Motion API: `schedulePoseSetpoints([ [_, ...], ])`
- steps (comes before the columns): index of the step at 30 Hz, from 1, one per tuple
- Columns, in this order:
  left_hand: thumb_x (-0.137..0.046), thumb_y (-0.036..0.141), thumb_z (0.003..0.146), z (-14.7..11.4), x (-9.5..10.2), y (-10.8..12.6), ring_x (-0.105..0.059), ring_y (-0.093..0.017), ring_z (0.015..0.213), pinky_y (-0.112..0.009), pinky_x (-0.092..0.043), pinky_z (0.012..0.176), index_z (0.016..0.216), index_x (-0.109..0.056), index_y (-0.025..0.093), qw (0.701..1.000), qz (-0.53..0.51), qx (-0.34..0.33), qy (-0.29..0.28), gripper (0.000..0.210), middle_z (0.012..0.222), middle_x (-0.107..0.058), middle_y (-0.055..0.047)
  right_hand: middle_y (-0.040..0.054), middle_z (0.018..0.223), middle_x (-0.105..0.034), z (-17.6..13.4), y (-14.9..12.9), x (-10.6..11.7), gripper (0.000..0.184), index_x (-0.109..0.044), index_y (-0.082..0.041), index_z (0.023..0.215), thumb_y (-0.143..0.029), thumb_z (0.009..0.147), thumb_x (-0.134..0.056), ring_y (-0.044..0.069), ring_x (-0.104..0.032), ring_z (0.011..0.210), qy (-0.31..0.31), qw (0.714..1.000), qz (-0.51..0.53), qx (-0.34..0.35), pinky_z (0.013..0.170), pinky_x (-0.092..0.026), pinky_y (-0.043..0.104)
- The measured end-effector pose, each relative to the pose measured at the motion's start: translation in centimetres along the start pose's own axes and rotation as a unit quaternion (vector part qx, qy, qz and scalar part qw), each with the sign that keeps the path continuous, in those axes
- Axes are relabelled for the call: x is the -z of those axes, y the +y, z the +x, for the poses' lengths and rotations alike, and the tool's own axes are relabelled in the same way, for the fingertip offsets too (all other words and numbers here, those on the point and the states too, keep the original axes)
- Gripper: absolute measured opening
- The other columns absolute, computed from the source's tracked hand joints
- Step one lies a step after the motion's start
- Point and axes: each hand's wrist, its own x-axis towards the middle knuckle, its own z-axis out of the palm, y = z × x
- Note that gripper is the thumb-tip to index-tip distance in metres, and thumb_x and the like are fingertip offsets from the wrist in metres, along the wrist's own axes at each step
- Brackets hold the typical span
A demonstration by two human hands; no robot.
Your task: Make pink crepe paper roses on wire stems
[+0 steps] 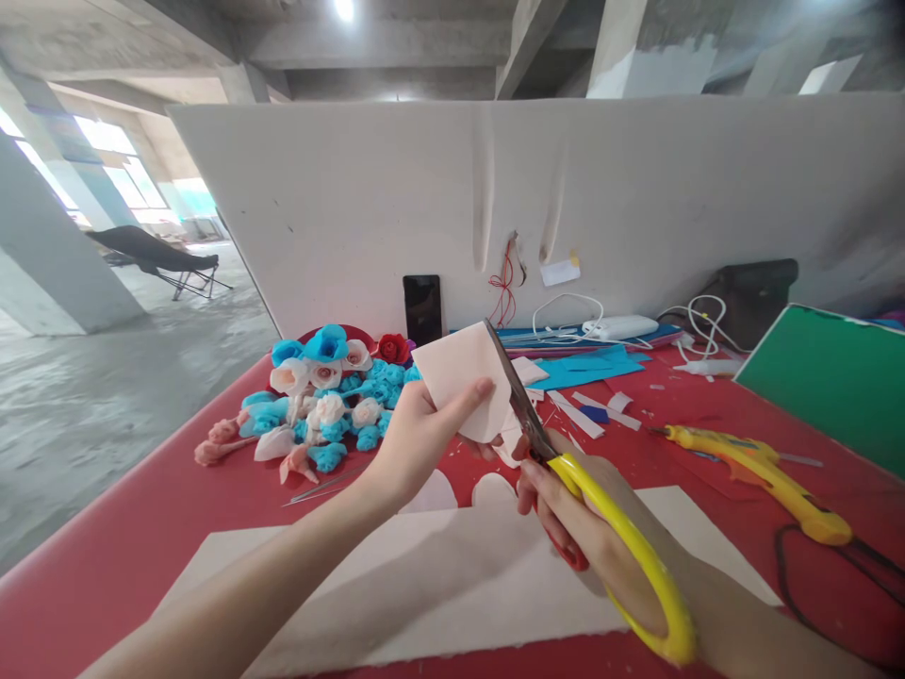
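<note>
My left hand (438, 424) pinches a pale pinkish-white piece of paper (463, 363) between thumb and fingers, holding it up above the table. The lower edge of the piece is rounded. In my right hand (572, 509) is a pair of scissors (640, 556) with yellow and red handles. Their dark blades run along the right edge of the paper, pointing up and away. Beneath both hands lies a large pale sheet of paper (438, 604), with rounded cut pieces (495, 490) at its far edge.
Blue, white and pink paper flowers (332, 396) are heaped at the left on the red table (91, 604). A yellow glue gun (764, 471) with a dark cord lies right. Behind are a phone (422, 309), blue paper (586, 366), scraps (576, 415) and a green board (834, 387).
</note>
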Motion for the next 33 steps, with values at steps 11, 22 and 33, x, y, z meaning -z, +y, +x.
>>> schedulePoseSetpoints([
  [11, -0.062, 0.031, 0.077, 0.1, 0.2, -0.2, -0.060, -0.011, 0.042, -0.019, -0.049, 0.043, 0.063, -0.064, 0.012, 1.000, 0.013, -0.003, -0.014, 0.023, 0.051, -0.064, -0.001, -0.0095, 0.028, -0.031, -0.1, -1.0, -0.2, 0.031, -0.047, -0.019, 0.087, -0.047, 0.088, -0.034, 0.009, -0.033, 0.022, 0.030, 0.999, -0.034, 0.004, 0.035, -0.032, 0.022],
  [22, -0.062, 0.030, 0.076, 0.4, 0.4, -0.2, -0.057, -0.011, 0.041, -0.020, -0.048, 0.043, 0.064, -0.061, 0.011, 0.999, 0.023, 0.023, 0.010, 0.023, 0.050, -0.062, -0.001, -0.0022, 0.059, -0.049, 0.3, 2.4, -1.6, 0.029, -0.048, -0.019, 0.091, -0.045, 0.086, -0.038, 0.006, -0.033, 0.037, 0.012, 0.997, 0.074, -0.023, 0.039, -0.026, 0.022],
  [33, -0.067, 0.032, 0.071, 0.0, 0.1, -0.4, -0.060, -0.011, 0.046, -0.019, -0.050, 0.043, 0.068, -0.065, 0.011, 0.998, 0.037, 0.042, -0.001, 0.021, 0.057, -0.065, -0.003, -0.0046, 0.049, -0.040, 0.3, 2.7, -1.3, 0.033, -0.049, -0.017, 0.083, -0.046, 0.088, -0.035, 0.007, -0.032, 0.037, -0.008, 0.996, 0.085, -0.034, 0.040, -0.025, 0.022],
])
